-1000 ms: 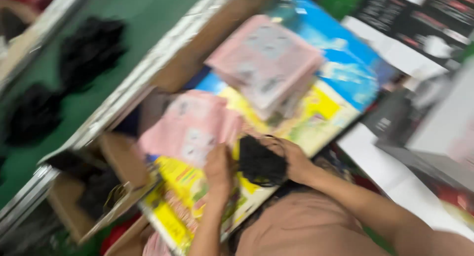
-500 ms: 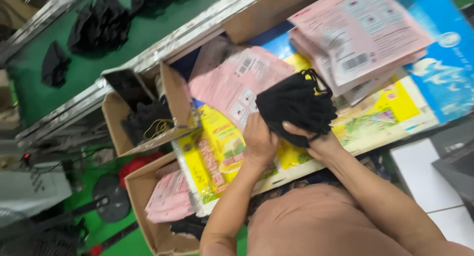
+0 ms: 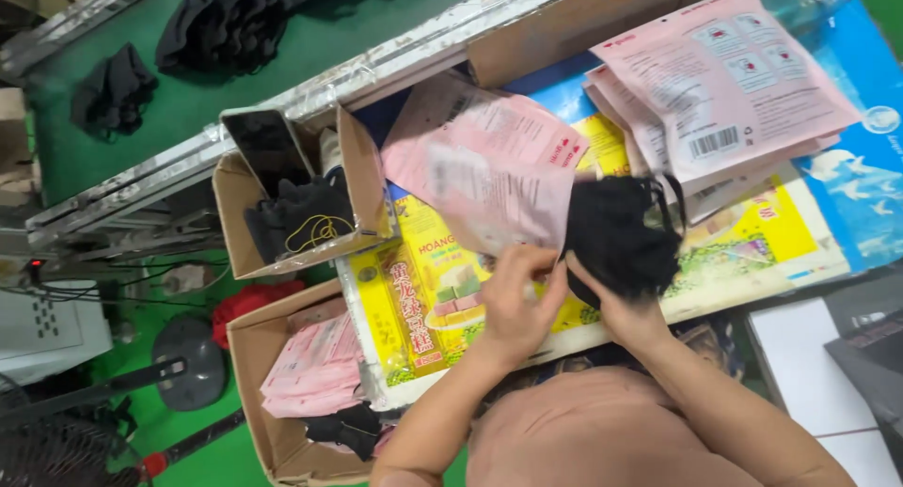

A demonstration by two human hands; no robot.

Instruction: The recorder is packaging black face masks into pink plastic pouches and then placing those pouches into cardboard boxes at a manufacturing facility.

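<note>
While nothing hard or heavy is in hand, the far left shows loose black fabric pieces (image 3: 221, 22) lying on a green belt (image 3: 310, 59), and nearer, a small open cardboard box (image 3: 287, 200) with more dark cloth inside. Below it, a second carton (image 3: 282, 393) holds a stack of pink packets (image 3: 310, 365).

At the middle, the left hand (image 3: 515, 304) pinches the lower edge of a pink flat pouch (image 3: 489, 172), fingers curled on it so that it stands tilted above the table (image 3: 847, 214). It looks thin, light and floppy, probably slick film, so a grip at the open edge seems best, with thumb and fingers on opposite faces.

Just to the right, the right hand (image 3: 611, 304) is closed on the near side of a black fabric bundle (image 3: 616, 228), which touches the pouch's edge. It seems soft, light and compressible, likely to sag or unfold; gathering it whole in the palm would suit it.

Farther right lies a fanned pile of pink pouches (image 3: 724, 92).
</note>
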